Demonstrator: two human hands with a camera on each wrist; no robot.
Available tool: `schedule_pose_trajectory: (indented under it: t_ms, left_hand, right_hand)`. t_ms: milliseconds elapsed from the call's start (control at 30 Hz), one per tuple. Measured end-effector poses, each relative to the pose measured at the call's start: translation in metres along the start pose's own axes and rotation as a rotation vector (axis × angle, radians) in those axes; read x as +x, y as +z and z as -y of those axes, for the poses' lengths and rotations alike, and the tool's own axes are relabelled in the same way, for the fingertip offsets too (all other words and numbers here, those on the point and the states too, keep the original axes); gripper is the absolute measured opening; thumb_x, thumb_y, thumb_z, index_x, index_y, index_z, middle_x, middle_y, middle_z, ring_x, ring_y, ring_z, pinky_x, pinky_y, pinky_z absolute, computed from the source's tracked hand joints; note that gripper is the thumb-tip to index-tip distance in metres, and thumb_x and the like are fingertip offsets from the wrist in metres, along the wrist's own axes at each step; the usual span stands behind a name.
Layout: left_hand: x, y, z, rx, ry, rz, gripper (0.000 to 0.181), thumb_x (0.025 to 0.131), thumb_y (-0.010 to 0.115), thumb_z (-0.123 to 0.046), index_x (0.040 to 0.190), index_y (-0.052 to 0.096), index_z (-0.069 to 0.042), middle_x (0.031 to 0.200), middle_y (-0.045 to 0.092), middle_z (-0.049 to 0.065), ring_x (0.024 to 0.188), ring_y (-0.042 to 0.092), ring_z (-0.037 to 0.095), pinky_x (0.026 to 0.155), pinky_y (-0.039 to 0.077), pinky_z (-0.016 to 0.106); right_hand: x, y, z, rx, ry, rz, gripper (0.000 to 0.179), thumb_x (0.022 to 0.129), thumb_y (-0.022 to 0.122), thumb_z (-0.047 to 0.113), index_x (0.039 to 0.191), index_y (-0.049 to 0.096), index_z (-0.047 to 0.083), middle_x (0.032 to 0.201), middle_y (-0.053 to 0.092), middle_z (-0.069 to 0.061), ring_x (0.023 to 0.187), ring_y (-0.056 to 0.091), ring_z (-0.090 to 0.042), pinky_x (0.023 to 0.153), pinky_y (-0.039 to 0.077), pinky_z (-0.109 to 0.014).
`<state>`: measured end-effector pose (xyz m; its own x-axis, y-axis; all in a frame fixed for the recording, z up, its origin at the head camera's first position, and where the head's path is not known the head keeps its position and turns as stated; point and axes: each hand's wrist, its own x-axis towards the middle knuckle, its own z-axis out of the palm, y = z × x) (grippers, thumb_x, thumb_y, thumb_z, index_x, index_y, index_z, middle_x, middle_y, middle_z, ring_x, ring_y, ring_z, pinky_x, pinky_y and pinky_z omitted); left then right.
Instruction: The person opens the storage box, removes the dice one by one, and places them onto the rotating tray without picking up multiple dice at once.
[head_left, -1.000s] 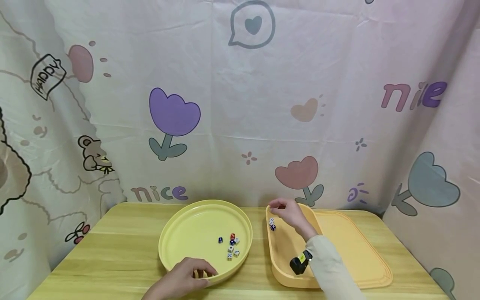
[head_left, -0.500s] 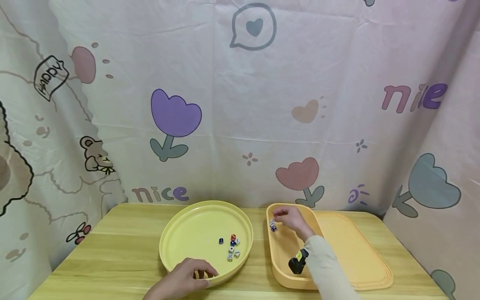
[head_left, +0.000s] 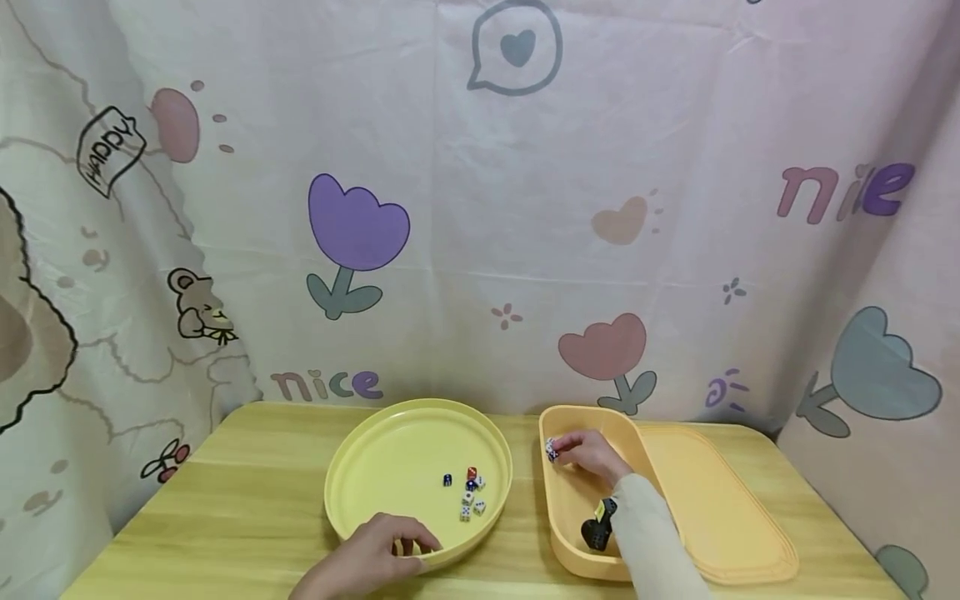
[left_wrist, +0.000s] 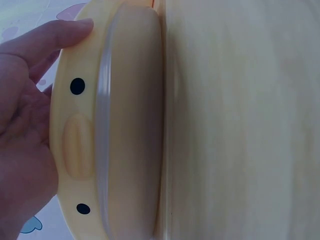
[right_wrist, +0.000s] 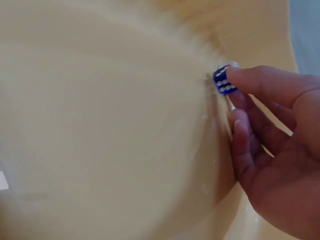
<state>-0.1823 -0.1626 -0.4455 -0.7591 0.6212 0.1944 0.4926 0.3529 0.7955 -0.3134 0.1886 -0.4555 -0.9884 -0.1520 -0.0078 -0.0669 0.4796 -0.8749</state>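
Note:
My left hand grips the near rim of a round yellow tray; in the left wrist view the thumb lies on its outer wall, which has two black dots, and the fingers go behind. Several dice lie at the tray's right side: a red die, a blue die apart to the left, and white ones. My right hand is inside a deep orange box, at its left wall. Its thumb and finger pinch a blue die with white pips. Behind it a white die is partly hidden.
A flat orange lid lies on the wooden table, right against the box. A strip of table separates tray and box. A printed curtain hangs behind the table and along both sides.
My right hand has come down from the box's far left rim to the dice at its left wall. The left hand keeps its hold on the tray; the head view has shifted slightly.

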Motion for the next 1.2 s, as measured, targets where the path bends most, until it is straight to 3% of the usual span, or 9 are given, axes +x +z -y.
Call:
schedule_pose_trajectory:
  t_ms: [167,367,833,1200]
  left_hand:
    - [0.0007,-0.0011,-0.0007,0.047,0.043,-0.008,0.015,0.085,0.068,-0.01,0.099,0.073,-0.009,0.087,0.064,-0.015,0.075,0.051,-0.002,0.061,0.045,0.022]
    - [0.0022,-0.0011,-0.0007,0.044,0.026,-0.003,0.015,0.085,0.069,-0.011,0.099,0.073,-0.01,0.088,0.064,-0.015,0.075,0.051,-0.002,0.061,0.045,0.022]
    - [0.0015,-0.0016,-0.0018,0.034,0.014,0.001,0.014,0.085,0.069,-0.011,0.099,0.073,-0.009,0.087,0.063,-0.015,0.075,0.051,-0.002,0.06,0.044,0.022]
    - [0.0021,-0.0013,0.0004,0.048,0.051,-0.005,0.014,0.086,0.069,-0.012,0.099,0.073,-0.009,0.087,0.063,-0.015,0.075,0.051,-0.003,0.06,0.044,0.021]
  right_hand:
    - [-0.0021,-0.0005,0.0015,-0.013,-0.027,0.034,0.021,0.072,0.073,-0.009,0.091,0.067,-0.01,0.081,0.065,-0.005,0.074,0.054,-0.013,0.067,0.045,-0.026]
    - [-0.0022,0.0007,0.0022,-0.038,-0.084,0.046,0.02,0.069,0.075,-0.011,0.087,0.066,-0.012,0.079,0.065,-0.006,0.073,0.055,-0.013,0.067,0.046,-0.026]
    - [0.0004,0.003,-0.0007,-0.031,-0.025,0.028,0.014,0.073,0.075,-0.004,0.084,0.066,-0.007,0.08,0.064,-0.004,0.078,0.054,-0.015,0.072,0.043,-0.026]
    - [0.0016,0.0021,-0.0035,-0.076,-0.054,0.021,0.012,0.074,0.073,-0.001,0.084,0.068,-0.005,0.08,0.064,-0.002,0.078,0.053,-0.013,0.075,0.043,-0.027]
